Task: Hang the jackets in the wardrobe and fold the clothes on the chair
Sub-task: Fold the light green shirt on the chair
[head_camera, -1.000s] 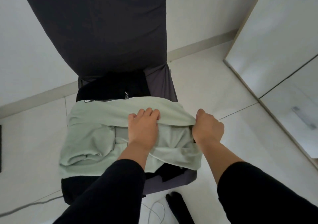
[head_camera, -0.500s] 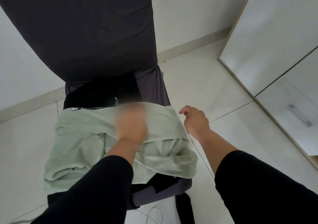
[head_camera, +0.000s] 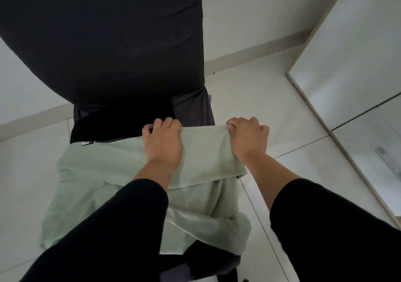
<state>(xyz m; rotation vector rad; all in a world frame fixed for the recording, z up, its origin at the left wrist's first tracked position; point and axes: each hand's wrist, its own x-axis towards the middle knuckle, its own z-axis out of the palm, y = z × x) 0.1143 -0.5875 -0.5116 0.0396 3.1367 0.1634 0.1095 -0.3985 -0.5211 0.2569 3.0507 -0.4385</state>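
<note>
Folding step | both hands, left hand (head_camera: 163, 144) and right hand (head_camera: 249, 139), gripped green garment (head_camera: 130, 173) on chair (head_camera: 191, 110) | next, probably: fold edge over

A pale green garment (head_camera: 121, 164), its far edge folded over, lies on the dark-covered chair (head_camera: 191, 110).

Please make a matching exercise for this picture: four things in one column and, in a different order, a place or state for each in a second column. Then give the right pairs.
1. left hand
2. right hand
3. green garment
4. chair back

a. covered in dark fabric
b. grips the garment's right corner
c. lies over the chair seat
d. holds the fold's far edge, near the middle

Pairs: 1-d, 2-b, 3-c, 4-a
</note>
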